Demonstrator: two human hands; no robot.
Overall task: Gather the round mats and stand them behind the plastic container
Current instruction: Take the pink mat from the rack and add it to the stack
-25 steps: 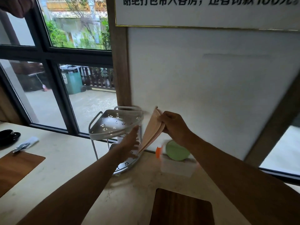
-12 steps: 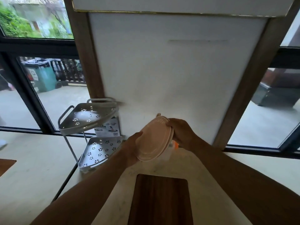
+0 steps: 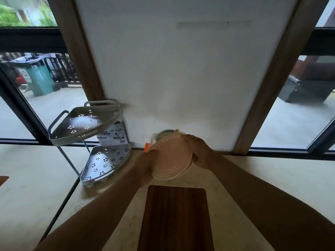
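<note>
Two hands grip pink round mat (image 3: 171, 159) | left hand (image 3: 146, 165) at 9 o'clock, right hand (image 3: 198, 151) at 3 o'clock | fingers curled on rim | green mat (image 3: 164, 134) at 12 o'clock

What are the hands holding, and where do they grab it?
Both hands hold the round pink mats by the rim: the left hand on the left edge, the right hand on the upper right edge.

A pale stone counter (image 3: 253, 174) carries a dark wooden board (image 3: 175, 218) and a grey two-tier rack (image 3: 103, 160).
</note>
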